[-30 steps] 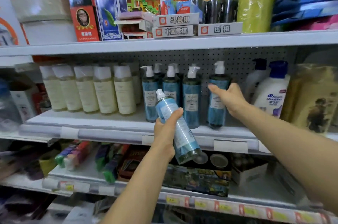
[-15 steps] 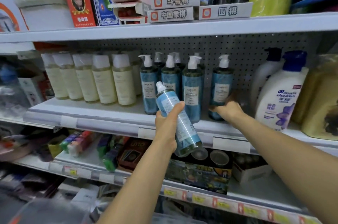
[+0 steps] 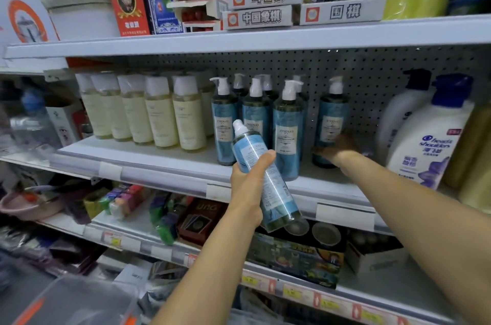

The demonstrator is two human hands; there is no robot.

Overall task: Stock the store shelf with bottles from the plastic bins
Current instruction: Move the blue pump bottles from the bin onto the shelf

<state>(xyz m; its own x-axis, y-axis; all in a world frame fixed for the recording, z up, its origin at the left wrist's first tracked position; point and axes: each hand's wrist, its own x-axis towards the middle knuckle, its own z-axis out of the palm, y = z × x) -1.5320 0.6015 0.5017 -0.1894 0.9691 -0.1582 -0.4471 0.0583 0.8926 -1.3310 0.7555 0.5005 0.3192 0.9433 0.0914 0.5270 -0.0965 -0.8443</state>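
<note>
My left hand [image 3: 247, 186] grips a blue bottle [image 3: 277, 196] with a white cap, tilted cap-up to the left, in front of the middle shelf's edge [image 3: 164, 174]. On that shelf stand several blue pump bottles [image 3: 288, 133] of the same kind. My right hand [image 3: 338, 150], blurred, reaches deep into the shelf and wraps the base of the rightmost blue pump bottle [image 3: 332, 117], which stands upright apart from the others.
Cream-coloured bottles [image 3: 159, 117] fill the shelf left of the blue ones. Large white shampoo bottles [image 3: 422, 144] stand to the right. Boxed games [image 3: 263, 16] lie on the shelf above. A translucent plastic bin [image 3: 79, 303] with orange trim shows at the bottom left.
My right hand has slid from the middle of the rightmost pump bottle down to its base. The left hand keeps the tilted bottle in the same place. The view has tilted downward.
</note>
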